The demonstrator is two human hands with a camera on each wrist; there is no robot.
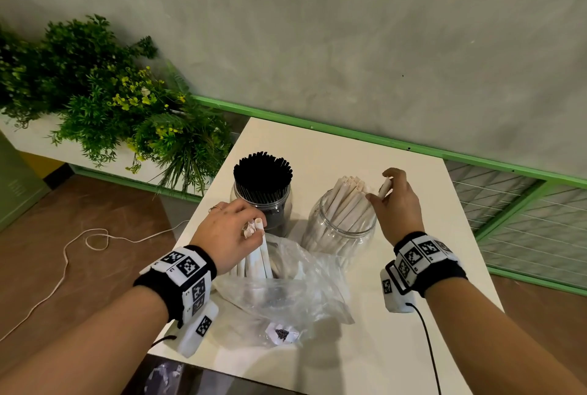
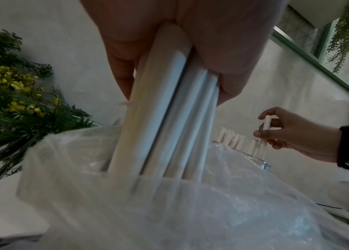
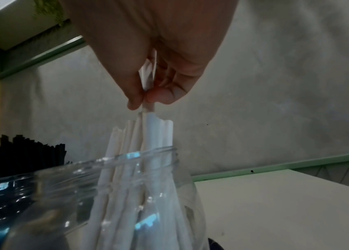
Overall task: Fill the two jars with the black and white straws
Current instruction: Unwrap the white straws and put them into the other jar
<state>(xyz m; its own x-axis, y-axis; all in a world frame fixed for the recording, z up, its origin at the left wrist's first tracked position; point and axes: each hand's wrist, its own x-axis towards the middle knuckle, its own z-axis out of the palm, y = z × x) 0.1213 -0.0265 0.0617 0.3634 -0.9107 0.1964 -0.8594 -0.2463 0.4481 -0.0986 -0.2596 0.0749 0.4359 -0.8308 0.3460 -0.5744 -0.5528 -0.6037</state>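
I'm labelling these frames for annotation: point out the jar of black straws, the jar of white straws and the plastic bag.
jar of black straws (image 1: 279,204), head view, on its glass shoulder.
jar of white straws (image 1: 341,235), head view, on its clear wall.
plastic bag (image 1: 286,296), head view, on its crumpled middle.

We wear black fabric wristbands studded with white square-coded tags, a white camera box trailing a black cable beneath each, and a thin ring.

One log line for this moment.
left hand: grips white straws over plastic bag | right hand: pinches one straw above jar
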